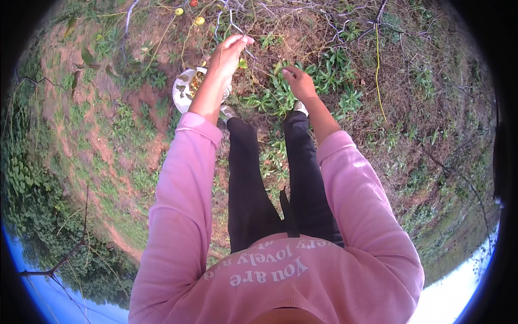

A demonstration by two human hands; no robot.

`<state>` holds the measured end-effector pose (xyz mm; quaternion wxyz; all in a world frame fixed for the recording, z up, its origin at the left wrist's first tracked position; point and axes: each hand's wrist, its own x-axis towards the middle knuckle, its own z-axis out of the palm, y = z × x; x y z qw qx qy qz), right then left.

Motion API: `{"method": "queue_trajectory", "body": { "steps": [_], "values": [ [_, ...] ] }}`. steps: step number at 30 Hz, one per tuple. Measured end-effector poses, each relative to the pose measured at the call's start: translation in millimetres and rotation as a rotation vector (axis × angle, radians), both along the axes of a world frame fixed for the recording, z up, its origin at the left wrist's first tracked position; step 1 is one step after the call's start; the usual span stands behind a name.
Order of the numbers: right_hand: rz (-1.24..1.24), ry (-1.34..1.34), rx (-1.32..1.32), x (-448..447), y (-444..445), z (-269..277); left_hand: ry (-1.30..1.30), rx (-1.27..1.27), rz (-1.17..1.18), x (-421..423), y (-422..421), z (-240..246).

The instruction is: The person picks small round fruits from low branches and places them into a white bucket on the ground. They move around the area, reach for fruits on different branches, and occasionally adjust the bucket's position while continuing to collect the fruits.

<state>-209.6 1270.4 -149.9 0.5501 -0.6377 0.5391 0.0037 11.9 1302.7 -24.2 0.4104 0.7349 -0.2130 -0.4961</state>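
Note:
At the upper middle, my left hand [230, 54] is raised among thin bare branches [232, 22], its fingertips at a twig; whether it grips the twig cannot be told. Lower and to the right, my right hand [298, 83] has its fingers bent beside a small leaf [278, 68], and its hold is unclear. Beneath my left forearm a round white container [178, 97] holds small red, orange and green fruits [196, 82] with some leaves on them. A pale green fruit [179, 11], a yellowish one [199, 20] and a red one [193, 3] hang at the top edge.
Leafy green weeds [334, 71] and reddish soil [151, 150] lie around my shoes. A long yellow stem [378, 69] hangs from a dark branch [378, 18] at the right. Another bare branch [68, 263] stands at the lower left, before dense bushes [48, 227].

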Motion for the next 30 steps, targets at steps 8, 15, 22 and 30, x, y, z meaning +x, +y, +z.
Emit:
{"method": "queue_trajectory", "body": {
  "steps": [8,15,22,30],
  "values": [
    [0.065,-0.083,0.398,0,2,-3,0.030,-0.069,0.026,-4,1,-4],
    [-0.298,-0.252,0.806,-18,25,-3,0.028,-0.066,0.084,-11,-3,-4],
    [-0.417,-0.107,0.672,-35,63,-9,-0.276,-0.023,0.078,-1,8,-22],
    [-0.389,-0.143,0.818,-62,96,8,0.019,-0.378,0.515,27,23,22]
  ]
}}
